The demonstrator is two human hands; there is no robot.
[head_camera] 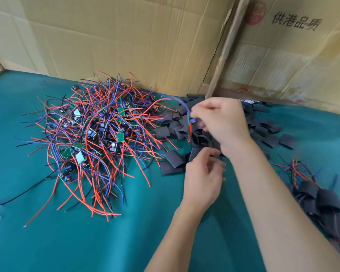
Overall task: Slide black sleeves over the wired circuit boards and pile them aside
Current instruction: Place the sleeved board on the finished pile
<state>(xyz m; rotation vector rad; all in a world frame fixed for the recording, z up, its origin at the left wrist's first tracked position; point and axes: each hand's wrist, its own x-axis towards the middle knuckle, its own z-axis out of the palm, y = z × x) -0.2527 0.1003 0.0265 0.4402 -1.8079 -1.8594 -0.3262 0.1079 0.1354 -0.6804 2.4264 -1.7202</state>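
Observation:
A big tangle of small green circuit boards with red, blue and black wires (94, 134) lies left of centre on the green cloth. Loose flat black sleeves (173, 160) are heaped behind and under my hands. My right hand (224, 122) pinches one wired circuit board (191, 120) above the sleeve heap, its blue and red wires trailing up and down. My left hand (202, 177) hovers lower, its fingers curled at the edge of the sleeve heap; whether it grips a sleeve is unclear. Finished sleeved boards (326, 205) are piled at the right.
Cardboard walls (126, 46) stand along the back of the table. The green cloth (86, 242) covers the whole surface. A few stray black sleeves (287, 141) lie at the right of the heap.

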